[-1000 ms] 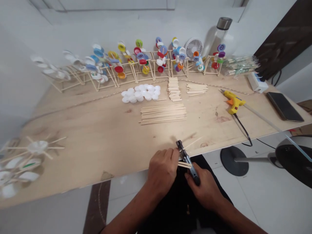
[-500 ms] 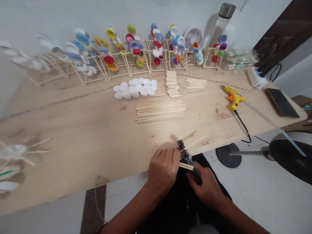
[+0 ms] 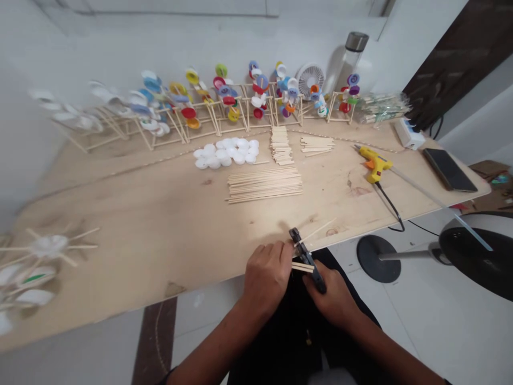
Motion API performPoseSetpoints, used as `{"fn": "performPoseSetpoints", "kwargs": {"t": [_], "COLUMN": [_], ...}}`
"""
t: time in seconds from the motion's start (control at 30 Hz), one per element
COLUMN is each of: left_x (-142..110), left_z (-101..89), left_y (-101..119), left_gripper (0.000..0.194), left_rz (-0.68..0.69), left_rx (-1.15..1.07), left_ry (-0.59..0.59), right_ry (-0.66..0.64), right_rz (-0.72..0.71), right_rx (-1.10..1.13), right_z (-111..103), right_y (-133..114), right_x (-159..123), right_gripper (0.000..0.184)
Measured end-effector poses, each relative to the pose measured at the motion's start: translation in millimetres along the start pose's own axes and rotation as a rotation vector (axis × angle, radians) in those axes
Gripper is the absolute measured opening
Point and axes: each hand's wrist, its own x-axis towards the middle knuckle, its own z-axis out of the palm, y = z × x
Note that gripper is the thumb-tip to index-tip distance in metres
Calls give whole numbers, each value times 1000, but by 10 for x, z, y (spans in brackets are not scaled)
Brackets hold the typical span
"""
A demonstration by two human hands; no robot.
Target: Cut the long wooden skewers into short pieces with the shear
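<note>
At the table's front edge my right hand is closed around black-handled pliers. Their jaws point up and away from me, over the tabletop. My left hand, just left of the pliers, has its fingers wrapped round thin wooden sticks, whose ends stick out to the right across the pliers. Another thin stick slants up to the right from the jaws. Whether the jaws touch it is too small to tell. Beyond my hands lies a row of long wooden sticks.
Short sticks and white bottle caps lie farther back. Stick frames with coloured cap wheels line the wall. A yellow glue gun and a phone are at right; a stick-and-cap wheel is at left.
The view has tilted up and swung slightly, so the tabletop things appear shifted. My hands keep almost the same grip on the sticks and the pliers.
</note>
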Motion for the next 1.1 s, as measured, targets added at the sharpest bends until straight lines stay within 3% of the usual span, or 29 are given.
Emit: {"fn": "performPoseSetpoints", "kwargs": {"t": [0.17, 0.47, 0.77, 1.1], "left_x": [-34, 28, 5, 81], "left_z": [-31, -94, -160, -317], "left_y": [20, -71, -112, -158], "left_gripper": [22, 23, 25, 20], "left_rz": [1, 150, 79, -21], "left_rx": [59, 48, -335, -637], "left_ry": [-10, 1, -129, -305], "right_ry": [-27, -40, 20, 15], "right_rz": [-4, -6, -56, -88], "right_rx": [50, 20, -173, -152], "right_z": [-39, -86, -132, -131], "right_y": [-49, -62, -35, -57], "right_x": [-73, -137, -142, -165], "right_gripper": [6, 3, 7, 10]}}
